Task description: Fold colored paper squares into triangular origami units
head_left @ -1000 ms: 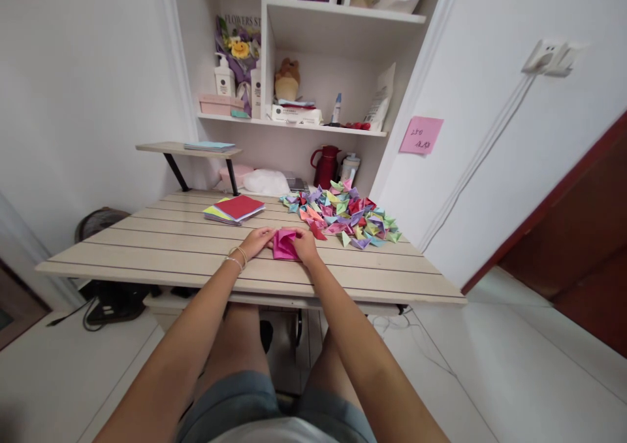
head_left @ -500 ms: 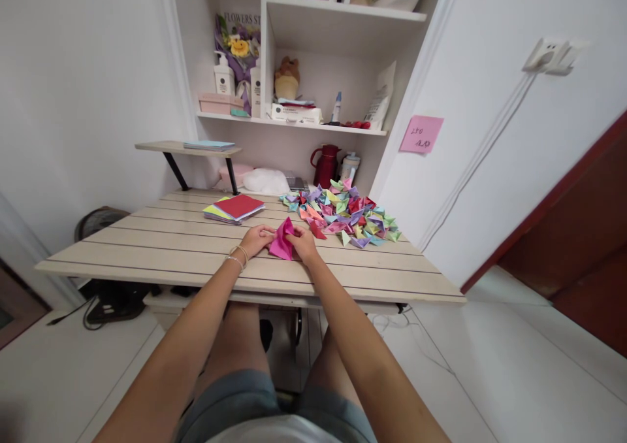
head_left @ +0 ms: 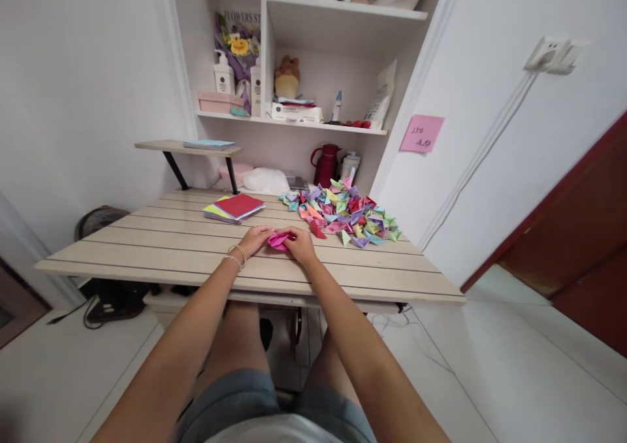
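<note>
Between my hands, just above the slatted desk (head_left: 186, 253), is a magenta sheet of origami paper (head_left: 279, 242), partly folded and now showing as a small shape. My left hand (head_left: 256, 239) pinches its left side, with bracelets on the wrist. My right hand (head_left: 300, 244) grips its right side, the fingers curled and partly covering it. Behind my right hand lies a heap of folded paper pieces (head_left: 343, 214) in many colours. A stack of coloured paper (head_left: 240, 206) with a red sheet on top rests beyond my left hand.
At the back left stands a small raised shelf (head_left: 161, 146) on black legs, bearing light-blue paper. A dark red jug (head_left: 326, 165) and a bottle (head_left: 349, 166) stand behind the heap. White shelving (head_left: 323, 126) rises above the desk's back edge.
The magenta paper was spread taller and wider between my hands; it is now collapsed into a smaller, flatter shape. My right hand has shifted slightly left, nearer my left hand.
</note>
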`<state>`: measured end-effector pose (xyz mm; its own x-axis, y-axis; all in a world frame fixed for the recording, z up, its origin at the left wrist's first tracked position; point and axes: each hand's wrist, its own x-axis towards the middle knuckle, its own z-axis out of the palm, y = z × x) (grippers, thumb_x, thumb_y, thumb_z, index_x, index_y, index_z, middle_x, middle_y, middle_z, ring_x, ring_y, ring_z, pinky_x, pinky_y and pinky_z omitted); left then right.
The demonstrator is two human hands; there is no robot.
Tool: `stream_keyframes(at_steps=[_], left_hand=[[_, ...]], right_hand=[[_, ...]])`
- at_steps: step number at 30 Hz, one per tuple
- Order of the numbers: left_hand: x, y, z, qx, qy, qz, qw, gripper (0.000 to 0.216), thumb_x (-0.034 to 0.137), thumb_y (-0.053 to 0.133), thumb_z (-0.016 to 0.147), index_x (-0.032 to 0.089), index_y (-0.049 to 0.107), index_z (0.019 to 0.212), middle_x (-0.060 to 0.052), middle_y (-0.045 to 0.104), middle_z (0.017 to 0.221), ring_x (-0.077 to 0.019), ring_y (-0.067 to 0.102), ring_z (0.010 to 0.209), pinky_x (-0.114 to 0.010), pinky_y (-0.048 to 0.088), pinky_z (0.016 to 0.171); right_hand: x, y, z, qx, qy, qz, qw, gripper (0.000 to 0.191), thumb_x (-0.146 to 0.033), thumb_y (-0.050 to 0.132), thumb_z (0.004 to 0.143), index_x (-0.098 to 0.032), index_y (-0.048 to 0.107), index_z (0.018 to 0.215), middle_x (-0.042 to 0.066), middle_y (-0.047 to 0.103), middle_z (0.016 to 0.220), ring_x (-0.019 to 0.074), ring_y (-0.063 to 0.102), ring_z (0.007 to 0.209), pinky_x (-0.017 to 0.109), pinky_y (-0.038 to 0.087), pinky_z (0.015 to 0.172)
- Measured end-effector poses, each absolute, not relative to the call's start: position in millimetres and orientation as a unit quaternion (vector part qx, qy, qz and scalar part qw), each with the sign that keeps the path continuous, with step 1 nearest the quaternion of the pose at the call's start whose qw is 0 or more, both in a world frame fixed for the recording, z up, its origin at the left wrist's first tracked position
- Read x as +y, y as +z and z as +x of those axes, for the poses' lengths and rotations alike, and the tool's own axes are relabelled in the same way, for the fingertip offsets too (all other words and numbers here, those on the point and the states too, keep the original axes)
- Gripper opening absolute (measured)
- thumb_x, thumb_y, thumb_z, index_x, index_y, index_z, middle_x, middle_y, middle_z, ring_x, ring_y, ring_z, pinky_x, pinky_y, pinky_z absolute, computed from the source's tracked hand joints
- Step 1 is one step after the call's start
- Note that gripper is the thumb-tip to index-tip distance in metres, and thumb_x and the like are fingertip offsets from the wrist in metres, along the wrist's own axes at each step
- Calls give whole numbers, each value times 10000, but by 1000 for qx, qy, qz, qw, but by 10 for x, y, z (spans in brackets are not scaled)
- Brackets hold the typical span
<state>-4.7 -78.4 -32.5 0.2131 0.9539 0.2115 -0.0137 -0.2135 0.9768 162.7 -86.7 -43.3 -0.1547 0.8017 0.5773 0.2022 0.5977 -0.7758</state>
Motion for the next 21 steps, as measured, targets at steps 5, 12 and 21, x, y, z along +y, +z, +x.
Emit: stream_keyframes(at_steps=[5, 12, 21], left_hand=[[-808, -335, -21, 368, 469, 602, 531, 416, 432, 735, 583, 99, 687, 828, -77, 709, 777, -192, 647, 717, -324, 468, 778], [-844, -328, 1, 338, 458, 597, 566, 421, 416, 733, 613, 99, 646, 877, -81, 707, 772, -187, 670, 713, -334, 497, 777], [-840, -329, -6, 352, 467, 581, 566, 393, 326, 796, 540, 92, 656, 824, -82, 706, 738, -172, 658, 708, -308, 503, 740]], right_hand=[[-922, -402, 1649, -734, 146, -410, 522, 303, -68, 530, 648, -217, 696, 854, 24, 702, 878, 178, 618, 831, 277, 466, 784], [-956, -398, 1655, -713, 101, -510, 470, 216, -146, 519, 700, -228, 677, 822, 39, 662, 727, 198, 569, 683, 272, 421, 648], [-1015, -366, 1652, -717, 188, -443, 505, 571, -107, 483, 683, -228, 478, 1240, -18, 563, 640, 150, 496, 564, 248, 401, 612]])
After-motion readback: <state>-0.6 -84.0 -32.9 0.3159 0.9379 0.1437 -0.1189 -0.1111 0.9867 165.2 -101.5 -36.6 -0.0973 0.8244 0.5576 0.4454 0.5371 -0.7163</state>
